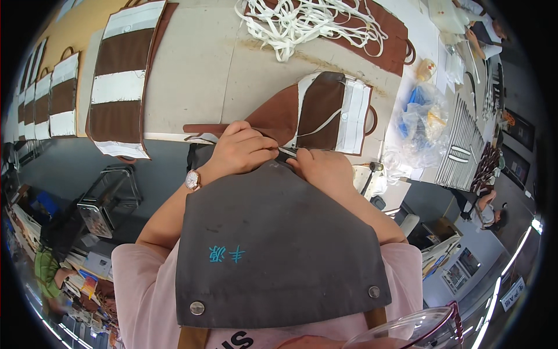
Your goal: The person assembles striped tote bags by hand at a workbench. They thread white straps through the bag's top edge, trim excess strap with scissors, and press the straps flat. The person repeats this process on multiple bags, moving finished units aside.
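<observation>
A brown and white panel (318,113) of sheet material lies partly folded at the table's front edge. A reddish-brown flap (273,116) is turned up on its left, and a small brown loop sticks out on its right. My left hand (247,150), with a watch on the wrist, is closed on the panel's near edge. Close to its right, my right hand (325,168) is closed on the same edge, fingers bent. A thin white strip crosses the panel. Fingers and the grey apron (279,244) hide part of the gripped edge.
A tangle of white tape (308,26) lies on brown pieces at the back. Striped brown and white panels (119,87) stand at the left. Plastic bags (424,116) and a bundle of grey strips (462,151) are on the right. A metal stool (107,200) stands below left.
</observation>
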Demonstrator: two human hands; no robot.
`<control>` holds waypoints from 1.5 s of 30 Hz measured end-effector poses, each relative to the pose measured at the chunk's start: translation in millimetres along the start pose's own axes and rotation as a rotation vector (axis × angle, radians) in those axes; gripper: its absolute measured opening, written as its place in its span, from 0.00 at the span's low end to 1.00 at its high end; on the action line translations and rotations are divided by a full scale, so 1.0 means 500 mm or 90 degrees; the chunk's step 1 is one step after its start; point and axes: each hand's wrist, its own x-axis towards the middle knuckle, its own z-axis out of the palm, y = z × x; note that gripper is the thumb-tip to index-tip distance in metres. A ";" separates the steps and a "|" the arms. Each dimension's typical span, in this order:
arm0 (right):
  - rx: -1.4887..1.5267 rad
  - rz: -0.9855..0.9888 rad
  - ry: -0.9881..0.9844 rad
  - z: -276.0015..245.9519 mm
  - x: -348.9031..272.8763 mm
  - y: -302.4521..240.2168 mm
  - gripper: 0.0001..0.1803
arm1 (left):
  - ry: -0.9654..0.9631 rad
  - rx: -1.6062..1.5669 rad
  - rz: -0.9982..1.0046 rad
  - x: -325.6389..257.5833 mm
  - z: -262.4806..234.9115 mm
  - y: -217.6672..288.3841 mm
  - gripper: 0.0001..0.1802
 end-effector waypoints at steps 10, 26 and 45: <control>-0.011 0.005 0.042 0.000 -0.003 -0.004 0.16 | -0.013 -0.011 -0.016 0.003 -0.004 0.005 0.03; -0.013 -0.002 0.070 0.003 -0.005 -0.005 0.15 | -0.020 -0.014 -0.022 0.004 -0.006 0.007 0.03; -0.024 -0.017 0.053 0.000 -0.006 -0.004 0.11 | -0.022 -0.022 -0.016 0.001 -0.003 0.006 0.03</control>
